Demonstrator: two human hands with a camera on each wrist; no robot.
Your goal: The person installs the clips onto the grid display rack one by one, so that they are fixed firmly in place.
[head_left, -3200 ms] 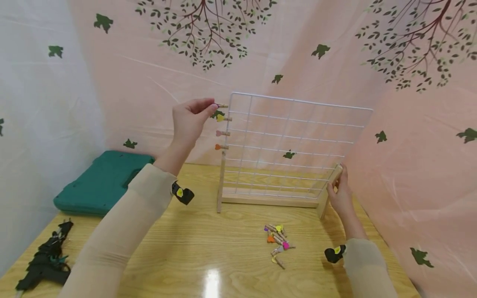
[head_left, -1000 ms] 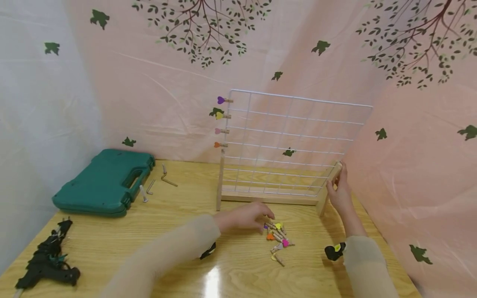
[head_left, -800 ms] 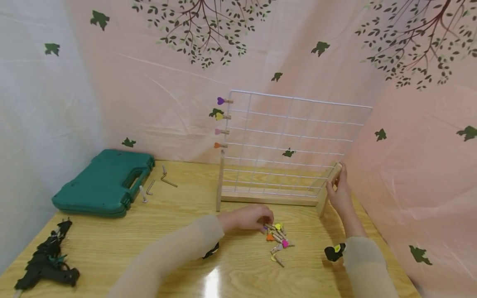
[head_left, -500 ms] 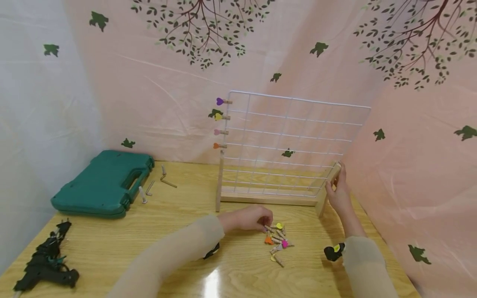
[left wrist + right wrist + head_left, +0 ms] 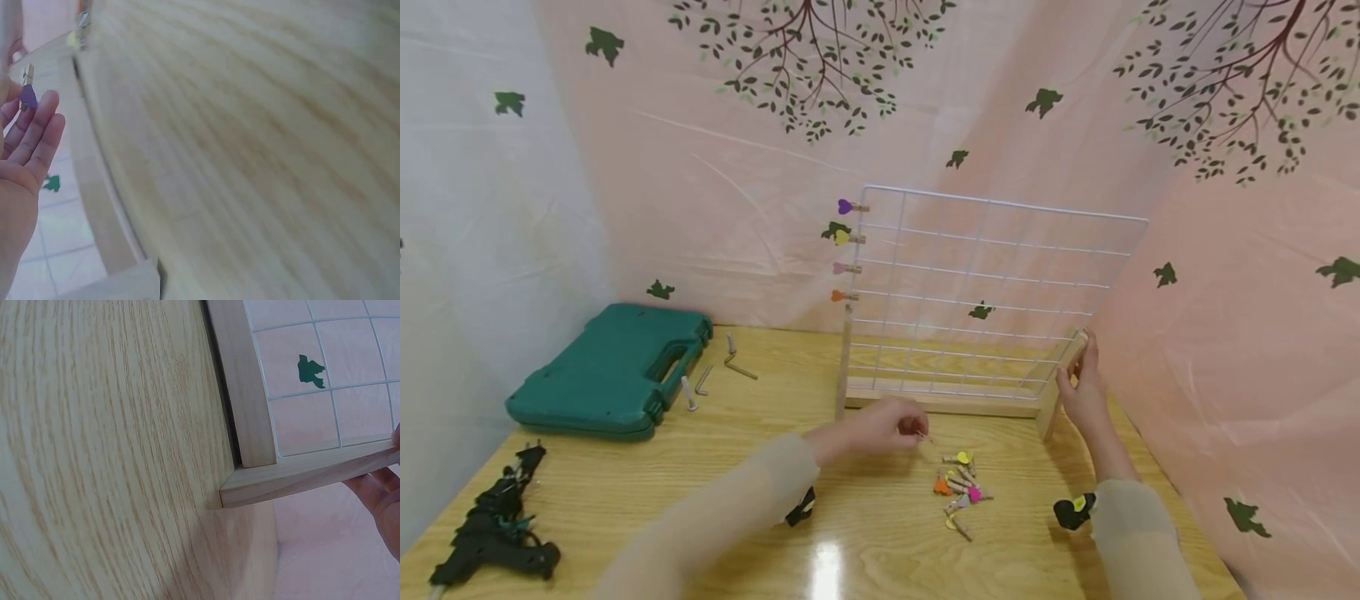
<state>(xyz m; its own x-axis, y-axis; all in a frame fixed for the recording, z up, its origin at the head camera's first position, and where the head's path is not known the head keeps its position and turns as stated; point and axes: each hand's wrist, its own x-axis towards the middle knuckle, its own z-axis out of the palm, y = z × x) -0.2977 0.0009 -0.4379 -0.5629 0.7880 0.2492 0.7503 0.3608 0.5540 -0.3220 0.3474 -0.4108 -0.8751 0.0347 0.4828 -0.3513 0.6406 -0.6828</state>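
My left hand [image 5: 883,425] pinches a small clothespin with a purple heart [image 5: 28,95] between thumb and fingers, just above the table in front of the rack. My right hand [image 5: 1084,387] grips the right wooden post [image 5: 1051,404] of the rack. A white wire grid [image 5: 1000,202] leans back in this wooden stand. Down its left edge are clipped a purple heart clothespin [image 5: 846,207], a yellow one [image 5: 842,238], a pink one [image 5: 840,268] and an orange one [image 5: 838,296]. Several loose clothespins [image 5: 973,494] lie in a pile right of my left hand.
A green plastic case [image 5: 598,371] lies at the back left, with hex keys [image 5: 741,367] and bolts [image 5: 688,393] beside it. A black glue gun [image 5: 493,533] sits at the front left. A printed cloth [image 5: 737,208] hangs behind the table.
My left hand let go of the purple clothespin at the grid's top left, came down to the pile, picked up another purple one and drew back left. My right hand stayed on the post.
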